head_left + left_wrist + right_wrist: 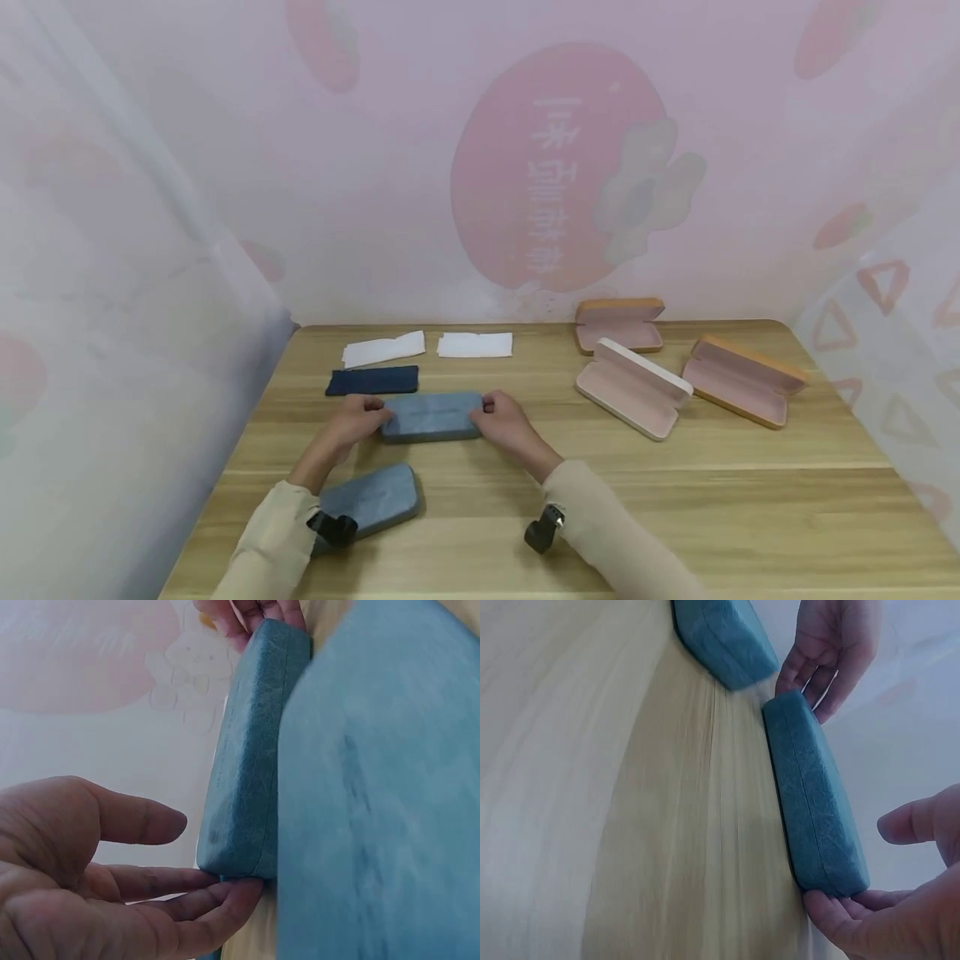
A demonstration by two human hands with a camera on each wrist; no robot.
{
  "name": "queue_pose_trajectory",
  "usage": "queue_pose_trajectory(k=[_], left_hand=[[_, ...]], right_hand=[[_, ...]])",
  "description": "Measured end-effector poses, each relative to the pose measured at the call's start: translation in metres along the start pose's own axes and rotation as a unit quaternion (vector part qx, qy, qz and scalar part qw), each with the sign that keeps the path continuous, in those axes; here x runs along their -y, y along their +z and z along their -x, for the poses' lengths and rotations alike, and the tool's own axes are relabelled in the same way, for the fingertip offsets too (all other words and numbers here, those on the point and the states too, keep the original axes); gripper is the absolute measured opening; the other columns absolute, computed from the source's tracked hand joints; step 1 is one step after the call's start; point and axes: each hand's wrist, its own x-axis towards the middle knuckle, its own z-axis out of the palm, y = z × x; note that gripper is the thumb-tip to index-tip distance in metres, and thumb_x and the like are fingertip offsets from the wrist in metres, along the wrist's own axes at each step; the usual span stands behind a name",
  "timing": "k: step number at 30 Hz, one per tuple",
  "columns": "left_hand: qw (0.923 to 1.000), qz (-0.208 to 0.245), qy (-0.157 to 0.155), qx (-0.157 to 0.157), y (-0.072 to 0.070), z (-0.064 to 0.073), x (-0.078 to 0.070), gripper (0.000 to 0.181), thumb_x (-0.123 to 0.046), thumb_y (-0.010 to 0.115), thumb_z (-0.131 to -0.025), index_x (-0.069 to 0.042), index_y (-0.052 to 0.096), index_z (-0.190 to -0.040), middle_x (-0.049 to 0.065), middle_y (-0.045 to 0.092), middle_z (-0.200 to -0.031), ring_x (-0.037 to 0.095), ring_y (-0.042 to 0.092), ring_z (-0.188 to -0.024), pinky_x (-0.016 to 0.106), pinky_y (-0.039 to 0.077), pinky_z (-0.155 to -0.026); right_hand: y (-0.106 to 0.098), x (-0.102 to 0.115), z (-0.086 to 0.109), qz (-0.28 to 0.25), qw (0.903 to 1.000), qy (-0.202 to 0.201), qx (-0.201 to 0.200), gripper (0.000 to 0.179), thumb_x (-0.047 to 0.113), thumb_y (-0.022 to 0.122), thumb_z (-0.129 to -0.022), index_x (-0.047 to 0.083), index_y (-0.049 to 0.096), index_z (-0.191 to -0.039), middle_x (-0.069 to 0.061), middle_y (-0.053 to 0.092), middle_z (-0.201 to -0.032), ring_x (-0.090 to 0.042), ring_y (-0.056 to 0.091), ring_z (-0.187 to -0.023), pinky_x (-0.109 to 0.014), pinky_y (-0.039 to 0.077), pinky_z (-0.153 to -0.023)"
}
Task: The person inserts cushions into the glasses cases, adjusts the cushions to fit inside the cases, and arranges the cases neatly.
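A closed blue-grey glasses case lies on the table between both hands. My left hand touches its left end with the fingertips; in the left wrist view the thumb stands off from the case. At the opposite end, the fingers of my right hand rest against the case, and its thumb is also apart from it in the right wrist view. Nearer the body lies a second closed blue-grey case, partly hidden under the left forearm.
Behind the left hand lies a dark blue folded cloth. Two white folded pieces lie farther back. At the right stand three opened cases with pink linings: a white one and two orange ones. A wall rises behind the table.
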Motion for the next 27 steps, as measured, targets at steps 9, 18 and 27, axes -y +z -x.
queue_pose_trajectory(k=[9, 18, 27], left_hand=[[0.9987, -0.044, 0.02, -0.015, -0.025, 0.01, 0.022, 0.055, -0.017, 0.053, -0.103, 0.019, 0.041, -0.142, 0.039, 0.045, -0.144, 0.049, 0.047, -0.133, 0.058, 0.045, -0.107], [0.996, -0.083, 0.02, -0.029, -0.045, 0.024, 0.036, 0.058, -0.026, 0.054, -0.104, 0.015, 0.043, -0.143, 0.036, 0.046, -0.145, 0.049, 0.046, -0.134, 0.059, 0.043, -0.109], [0.9973, -0.064, 0.008, -0.034, -0.057, 0.033, 0.052, 0.056, -0.024, 0.052, -0.105, 0.017, 0.042, -0.143, 0.036, 0.051, -0.14, 0.042, 0.056, -0.122, 0.047, 0.053, -0.096]], right_hand=[[0.027, 0.014, 0.001, -0.016, 0.9997, -0.002, 0.018, 0.049, 0.02, 0.061, -0.097, -0.006, 0.054, -0.137, -0.022, 0.057, -0.138, -0.033, 0.056, -0.127, -0.05, 0.049, -0.106], [0.046, 0.023, 0.003, -0.035, 0.9984, -0.002, 0.044, 0.051, 0.02, 0.061, -0.097, -0.004, 0.052, -0.141, -0.02, 0.056, -0.141, -0.028, 0.055, -0.127, -0.047, 0.049, -0.107], [0.062, 0.024, 0.003, -0.055, 0.9957, -0.004, 0.074, 0.048, 0.018, 0.063, -0.096, -0.004, 0.054, -0.137, -0.017, 0.06, -0.135, -0.027, 0.057, -0.125, -0.044, 0.05, -0.105]])
